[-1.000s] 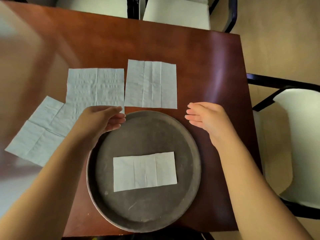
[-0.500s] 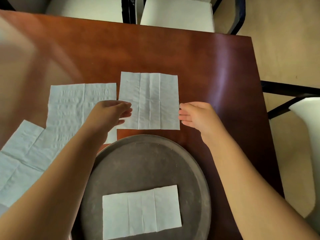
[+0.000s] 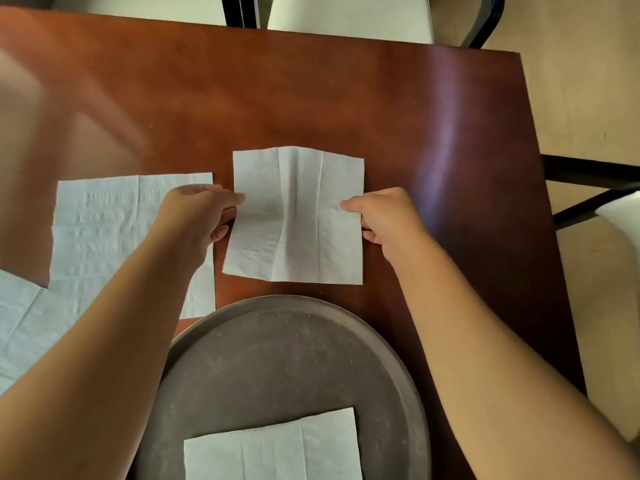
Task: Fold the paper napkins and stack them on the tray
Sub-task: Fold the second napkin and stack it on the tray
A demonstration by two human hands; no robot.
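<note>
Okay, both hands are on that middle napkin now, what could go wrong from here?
1. The middle napkin is pinched at both side edges by the left hand and right hand and already buckles along its centre creases; pulling apart might tear it or skew the fold.
2. The left forearm lies over the neighbouring napkin, so lifting may drag it.
3. The folded napkin sits off-centre on the tray, so the stack may end up crooked.
</note>
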